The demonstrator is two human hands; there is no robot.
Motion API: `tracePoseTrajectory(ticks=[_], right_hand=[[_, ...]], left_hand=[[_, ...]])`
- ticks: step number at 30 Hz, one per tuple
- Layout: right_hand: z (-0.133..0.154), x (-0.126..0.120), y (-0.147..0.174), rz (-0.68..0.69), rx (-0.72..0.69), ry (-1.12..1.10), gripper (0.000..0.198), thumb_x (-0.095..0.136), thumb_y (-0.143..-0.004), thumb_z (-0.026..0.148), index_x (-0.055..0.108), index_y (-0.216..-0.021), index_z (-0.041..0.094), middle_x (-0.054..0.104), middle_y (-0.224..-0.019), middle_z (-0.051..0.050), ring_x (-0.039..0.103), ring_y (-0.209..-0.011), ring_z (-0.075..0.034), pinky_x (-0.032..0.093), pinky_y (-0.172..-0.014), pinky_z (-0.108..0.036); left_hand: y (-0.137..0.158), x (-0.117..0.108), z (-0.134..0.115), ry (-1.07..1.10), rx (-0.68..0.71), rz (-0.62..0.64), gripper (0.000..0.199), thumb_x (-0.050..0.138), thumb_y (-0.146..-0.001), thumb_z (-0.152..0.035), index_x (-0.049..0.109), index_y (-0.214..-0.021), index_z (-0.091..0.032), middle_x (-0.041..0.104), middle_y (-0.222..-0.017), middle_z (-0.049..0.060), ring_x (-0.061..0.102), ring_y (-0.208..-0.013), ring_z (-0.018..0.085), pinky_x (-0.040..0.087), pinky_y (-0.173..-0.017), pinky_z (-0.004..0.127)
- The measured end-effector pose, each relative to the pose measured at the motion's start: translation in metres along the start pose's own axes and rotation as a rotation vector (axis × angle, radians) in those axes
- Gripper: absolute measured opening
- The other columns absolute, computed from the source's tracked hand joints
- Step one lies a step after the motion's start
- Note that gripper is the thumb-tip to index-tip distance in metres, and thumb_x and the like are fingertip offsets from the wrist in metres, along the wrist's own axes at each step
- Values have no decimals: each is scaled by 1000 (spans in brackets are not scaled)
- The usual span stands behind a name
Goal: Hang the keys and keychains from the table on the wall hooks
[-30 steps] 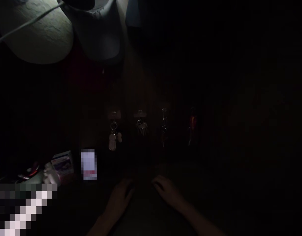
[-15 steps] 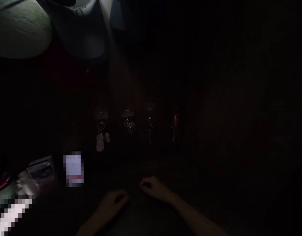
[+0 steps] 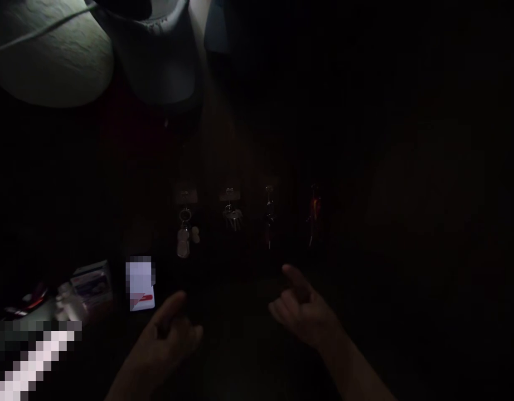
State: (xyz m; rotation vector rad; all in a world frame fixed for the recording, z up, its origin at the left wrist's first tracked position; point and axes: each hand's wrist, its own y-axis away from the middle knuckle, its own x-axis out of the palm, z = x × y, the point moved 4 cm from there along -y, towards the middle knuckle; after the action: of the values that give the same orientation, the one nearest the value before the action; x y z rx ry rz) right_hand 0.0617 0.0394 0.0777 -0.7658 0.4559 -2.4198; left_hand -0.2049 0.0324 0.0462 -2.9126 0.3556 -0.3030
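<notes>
My left hand (image 3: 167, 337) is raised low in the dim head view. Its index finger stretches up and away while the other fingers are loosely bent, and nothing shows in it. Just beyond it to the left stands a lit phone (image 3: 143, 281), its screen partly pixelated. My right hand (image 3: 305, 317) mirrors it on the other side, index finger pointing up and left, other fingers bent, no object visible in it. Above the hands hang a metal key ring with tags (image 3: 183, 242), a bunch of keys (image 3: 233, 216), a dark keychain (image 3: 269, 214) and a red-orange keychain (image 3: 315, 209).
Caps hang at the top left, a pale one (image 3: 60, 61) and a grey one (image 3: 160, 72). At lower left are a small printed box (image 3: 93, 287), a whitish bottle (image 3: 71, 303) and a pixelated bright strip (image 3: 35, 362). Deep shadow hides most of the right side.
Both hands have moved apart and changed from curled fingers to extended index fingers. The whole view has shifted, so the hanging things and phone appear slightly further right.
</notes>
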Motion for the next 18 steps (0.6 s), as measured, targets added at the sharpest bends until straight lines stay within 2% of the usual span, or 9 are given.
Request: tracePoseTrajectory(ticks=[3,6,12,18], right_hand=[[-1,-7,-4,-130,-112,-241,46,59,-74,31,53,-118,42,18,-47,11,16,-43,-7,27,-49,-22],[-6,-16,-7,-239,-150,-320,63,62,-70,24,42,-128,40,16,-49,11,11,-45,-8,25,-47,-21],[-10,-29,-9,-282,-151,-335,67,61,-72,22,37,-132,39,17,-51,11,13,-46,-9,28,-49,-21],[-12,-31,-8,-260,-137,-256,61,63,-71,27,44,-128,38,17,-50,11,12,-46,-9,27,-48,-22]], left_hand=[[-10,-2,-5,46,165,-106,20,50,-83,-38,62,-99,-41,25,-47,-6,36,-47,11,38,-52,22],[-20,4,-1,90,276,-171,26,43,-86,-36,58,-106,-43,21,-49,-6,31,-45,11,34,-49,22],[-24,8,6,6,333,-102,24,48,-84,-29,61,-103,-34,22,-48,-6,33,-47,11,33,-51,25],[-24,3,5,-38,289,-127,23,49,-84,-31,60,-104,-38,21,-48,-7,36,-49,12,36,-57,26]])
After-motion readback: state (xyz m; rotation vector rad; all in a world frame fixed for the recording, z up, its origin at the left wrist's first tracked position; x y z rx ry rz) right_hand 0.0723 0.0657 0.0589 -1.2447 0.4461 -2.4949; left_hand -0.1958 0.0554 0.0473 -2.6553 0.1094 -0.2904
